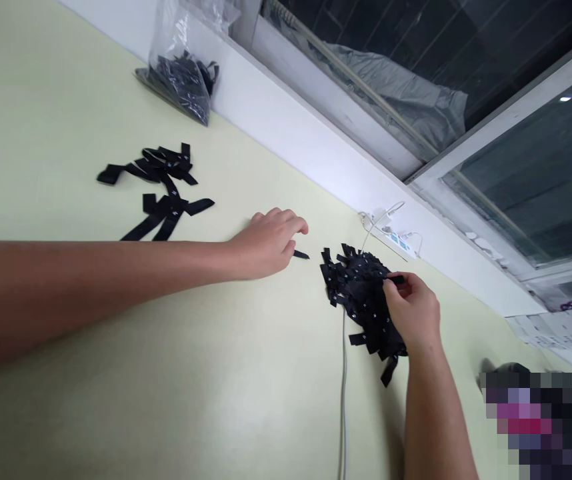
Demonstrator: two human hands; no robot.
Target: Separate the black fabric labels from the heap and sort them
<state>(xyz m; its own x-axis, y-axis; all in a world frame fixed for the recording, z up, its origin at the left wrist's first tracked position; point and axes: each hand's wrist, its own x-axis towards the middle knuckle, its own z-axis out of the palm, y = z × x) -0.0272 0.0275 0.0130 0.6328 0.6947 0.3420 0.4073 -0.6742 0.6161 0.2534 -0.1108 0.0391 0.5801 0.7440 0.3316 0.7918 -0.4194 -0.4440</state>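
Observation:
My right hand (413,310) pinches a black fabric strip (395,280) between thumb and fingers, over the right side of a heap of black fabric strips (363,287) with small white marks. To the left of that heap, my left hand (270,245) is low over the table, palm down, its index finger bent and apart from the thumb. One short black strip (302,255) sticks out beside the left thumb; its other end is hidden under the hand. Behind my left forearm lies a looser group of black strips (169,180), partly covered by the arm.
A clear plastic bag (181,80) of black strips leans on the white ledge (286,127) at the back. A white power strip (391,237) stands behind the heap, and a pale cable (344,393) runs forward across the table (206,373). A pixelated patch covers the lower right.

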